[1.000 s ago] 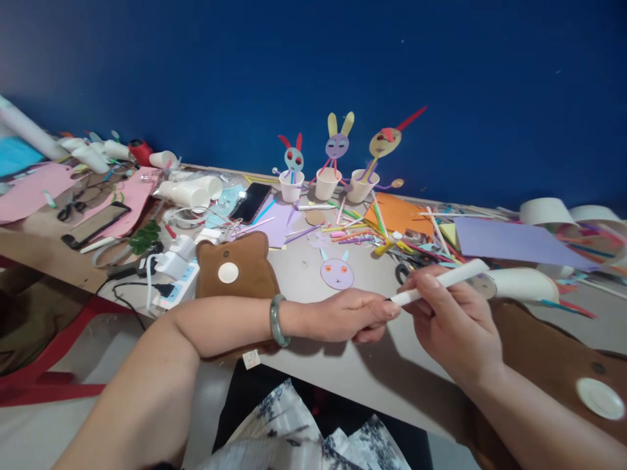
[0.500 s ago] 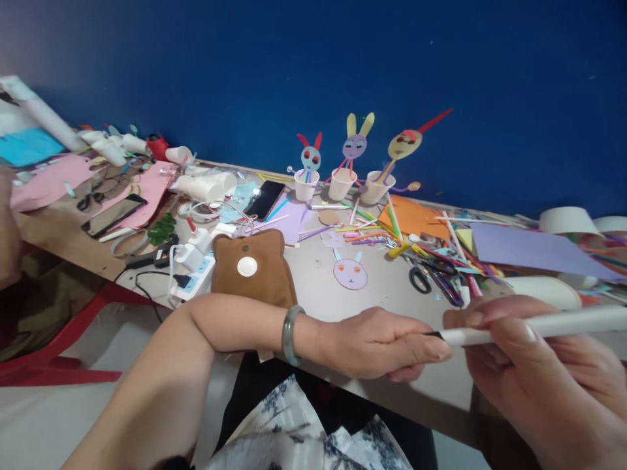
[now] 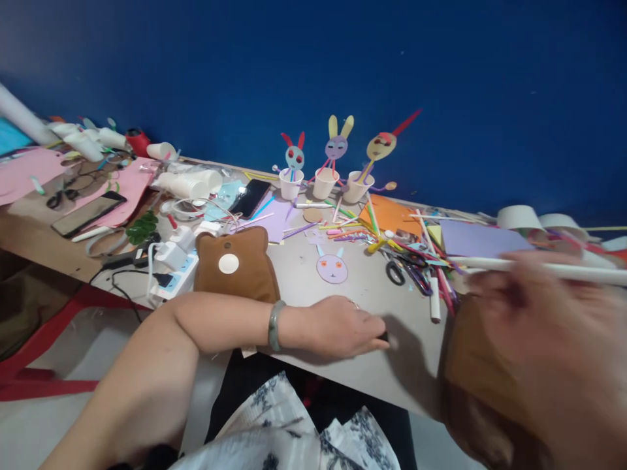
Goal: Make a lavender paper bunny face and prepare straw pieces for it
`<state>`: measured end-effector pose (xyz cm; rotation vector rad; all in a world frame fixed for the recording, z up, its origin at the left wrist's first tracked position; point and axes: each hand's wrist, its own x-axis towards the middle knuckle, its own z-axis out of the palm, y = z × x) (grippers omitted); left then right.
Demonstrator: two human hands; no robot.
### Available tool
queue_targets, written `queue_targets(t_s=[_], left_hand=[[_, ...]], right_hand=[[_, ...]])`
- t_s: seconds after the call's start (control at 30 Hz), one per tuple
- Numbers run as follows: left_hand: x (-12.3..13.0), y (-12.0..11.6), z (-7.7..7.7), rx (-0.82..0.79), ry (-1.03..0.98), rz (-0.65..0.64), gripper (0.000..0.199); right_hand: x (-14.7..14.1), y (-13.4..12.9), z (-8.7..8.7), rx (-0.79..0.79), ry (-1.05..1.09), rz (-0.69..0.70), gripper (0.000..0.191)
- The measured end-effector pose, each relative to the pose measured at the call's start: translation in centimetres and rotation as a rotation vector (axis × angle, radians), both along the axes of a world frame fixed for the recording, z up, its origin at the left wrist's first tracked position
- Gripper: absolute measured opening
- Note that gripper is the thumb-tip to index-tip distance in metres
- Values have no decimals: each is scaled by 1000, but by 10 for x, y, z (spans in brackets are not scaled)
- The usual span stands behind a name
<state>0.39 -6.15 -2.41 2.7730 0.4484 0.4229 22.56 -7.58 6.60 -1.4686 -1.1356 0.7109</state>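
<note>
My left hand (image 3: 345, 328), with a jade-coloured bangle at the wrist, is closed just above the tabletop near its front edge. Between its fingertips a small black marker cap (image 3: 383, 337) shows. My right hand (image 3: 543, 333), smeared by motion, is raised at the right and grips a long white marker (image 3: 592, 273). The marker lies nearly level, one end pointing left over the table. Behind my left hand a purple paper rabbit face (image 3: 332, 268) with orange eyes and light blue ears lies flat on the table.
Three paper puppets stand in white paper cups (image 3: 325, 183) by the blue wall. Scissors (image 3: 395, 273), pens and coloured sticks are heaped at centre right. A brown plush bag (image 3: 240, 271) and a power strip (image 3: 179, 277) lie left. A red chair (image 3: 63, 352) stands lower left.
My hands have come apart: the black cap in my left hand and the white marker in my right were together. The left moved left; the marker rose. The view shifted slightly.
</note>
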Motion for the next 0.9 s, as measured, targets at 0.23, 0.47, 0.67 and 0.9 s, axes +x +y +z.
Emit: queue_targets(t_s=[0.23,0.47,0.67,0.9], left_hand=[[-1,-1,-11,178,188,104,40],[1,5,-27,66,298,177,28],[2,8,-30,-8,290,153,26],[3,11,-25,-46,293,131,23]], right_hand=[[-55,45,-69,-8,189,220,21],[-47,67,-126,4,13,236,12],[-41,62,-137,54,-235,299,13],[-52,63,-132,105,-280,283,12]])
